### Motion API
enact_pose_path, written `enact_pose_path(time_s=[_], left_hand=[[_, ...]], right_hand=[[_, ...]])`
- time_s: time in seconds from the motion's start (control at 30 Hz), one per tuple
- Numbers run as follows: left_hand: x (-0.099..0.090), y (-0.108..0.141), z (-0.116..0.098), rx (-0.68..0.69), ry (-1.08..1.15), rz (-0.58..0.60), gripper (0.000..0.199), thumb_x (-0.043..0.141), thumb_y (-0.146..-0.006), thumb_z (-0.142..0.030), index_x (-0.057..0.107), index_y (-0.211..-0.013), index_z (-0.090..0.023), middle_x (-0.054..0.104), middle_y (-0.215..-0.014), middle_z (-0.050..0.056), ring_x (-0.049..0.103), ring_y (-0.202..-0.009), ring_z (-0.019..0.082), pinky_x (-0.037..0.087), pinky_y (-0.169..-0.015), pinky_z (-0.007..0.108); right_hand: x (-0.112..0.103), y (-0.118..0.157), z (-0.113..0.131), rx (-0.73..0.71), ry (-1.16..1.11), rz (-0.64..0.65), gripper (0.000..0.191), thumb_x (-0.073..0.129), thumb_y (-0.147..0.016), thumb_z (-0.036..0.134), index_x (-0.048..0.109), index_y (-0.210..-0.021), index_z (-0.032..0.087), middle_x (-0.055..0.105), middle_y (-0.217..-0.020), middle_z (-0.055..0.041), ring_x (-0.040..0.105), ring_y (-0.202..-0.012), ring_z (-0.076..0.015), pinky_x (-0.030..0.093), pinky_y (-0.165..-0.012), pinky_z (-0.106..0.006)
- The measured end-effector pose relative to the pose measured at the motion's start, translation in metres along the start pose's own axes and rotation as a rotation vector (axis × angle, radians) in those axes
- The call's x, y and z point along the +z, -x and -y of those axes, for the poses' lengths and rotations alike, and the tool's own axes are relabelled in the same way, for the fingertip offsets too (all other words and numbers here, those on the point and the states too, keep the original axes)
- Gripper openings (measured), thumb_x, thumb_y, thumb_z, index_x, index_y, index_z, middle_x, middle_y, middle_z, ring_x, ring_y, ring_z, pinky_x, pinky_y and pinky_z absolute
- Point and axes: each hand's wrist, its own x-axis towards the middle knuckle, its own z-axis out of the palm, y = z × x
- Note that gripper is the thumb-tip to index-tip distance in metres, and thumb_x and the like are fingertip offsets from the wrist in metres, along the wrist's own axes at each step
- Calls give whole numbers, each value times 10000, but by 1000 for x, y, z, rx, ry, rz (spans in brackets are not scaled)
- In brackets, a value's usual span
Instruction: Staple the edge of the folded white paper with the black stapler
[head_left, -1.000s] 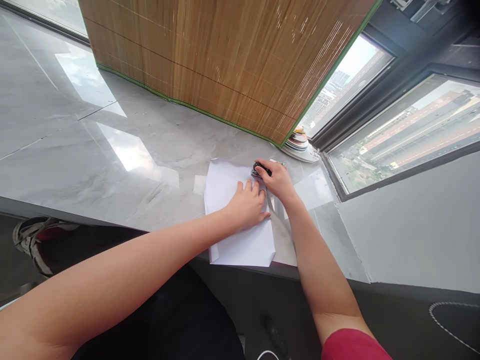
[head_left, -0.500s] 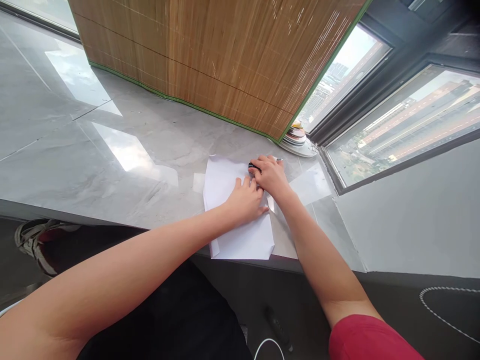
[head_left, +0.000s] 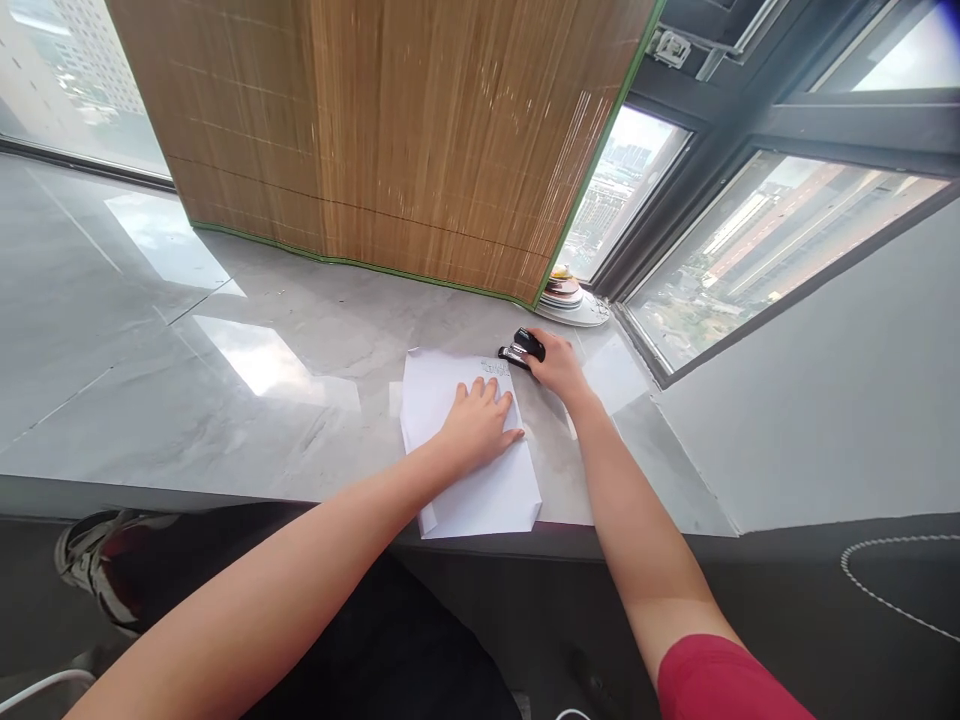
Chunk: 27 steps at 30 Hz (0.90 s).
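Note:
A white paper bag or folded paper (head_left: 480, 500) lies flat on the grey marbled ledge, its lower edge near the front rim. Spread over its upper right part is my left hand (head_left: 480, 425), fingers apart and pressing on it. Small dark marks (head_left: 494, 368) show at the paper's top right corner; I cannot make out exactly what they are. A black stapler (head_left: 523, 347) with a silvery middle is gripped in my right hand (head_left: 556, 364), just right of that corner. The stapler's nose points left, close to the paper's edge.
A bamboo mat (head_left: 390, 150) with green edging stands upright behind the paper. Stacked plates (head_left: 574, 305) sit in the corner beside the window frame (head_left: 637, 280). The grey ledge (head_left: 225, 420) stretches left, with a front edge above my legs. A white wall (head_left: 810, 410) borders it on the right.
My right hand has drawn the stapler off the paper's right edge, exposing the marked corner. My left hand stays on the paper, its fingers more spread. The head view has tilted up.

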Motion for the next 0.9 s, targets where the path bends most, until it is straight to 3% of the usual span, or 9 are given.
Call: enact_pose_path(time_s=[0.13,0.23,0.37,0.43,0.53,0.67,0.77,0.9], left_hand=[[-2,-4,12,-16,7,19,604,553,-1076,-571,625,-1474,-124,538,-1622,261,511,-1473,382,408,-1174,539],[-5,-6,18,-25,30,35,607,540,-1085,-569,621,-1477,-114,536,-1637,246,512,-1489,363,410,-1188,509],[-16,-7,26,-37,95,29,600,546,-1086,-584,634,-1473,-134,525,-1662,222,482,-1530,365,414,-1204,513],[-27,-9,38,-95,157,-70,502,509,-1111,-532,673,-1415,-168,587,-1606,187,527,-1480,349,435,-1182,496],[-45,-10,69,-279,260,-323,396,407,-1142,-410,732,-1203,-191,724,-1329,148,629,-1267,310,479,-1092,443],[-60,-2,120,-543,305,-559,355,380,-1114,-316,684,-967,-205,733,-1062,127,644,-1066,292,488,-974,405],[-61,5,145,-672,335,-598,339,384,-1097,-310,637,-888,-223,726,-994,109,643,-999,276,473,-914,381],[-55,7,154,-708,377,-579,327,400,-1081,-315,598,-832,-237,737,-981,101,641,-979,267,460,-883,366]], right_hand=[[-1,1,-1,68,0,29,478,755,-821,314,704,-1291,244,800,-1156,-85,715,-1066,-305,528,-952,-408],[-2,2,-2,141,27,36,310,769,-807,338,716,-1096,243,787,-982,-66,706,-970,-295,511,-845,-370],[-2,2,1,160,11,-47,188,751,-836,334,676,-980,241,768,-944,-70,695,-943,-279,496,-832,-360],[-1,3,10,168,-49,-151,176,718,-868,363,662,-976,236,765,-964,-76,690,-928,-273,504,-829,-365],[3,7,37,129,-213,-238,233,699,-889,446,648,-963,231,754,-939,-66,675,-857,-251,508,-784,-353],[19,20,85,-50,-401,-35,243,740,-855,460,641,-913,246,725,-853,-23,651,-783,-220,479,-725,-320],[34,32,113,-151,-389,102,161,737,-842,375,642,-906,262,735,-886,-17,642,-808,-219,460,-736,-321],[47,42,130,-189,-328,177,91,682,-840,290,615,-886,250,714,-888,-21,614,-794,-215,434,-717,-329]])
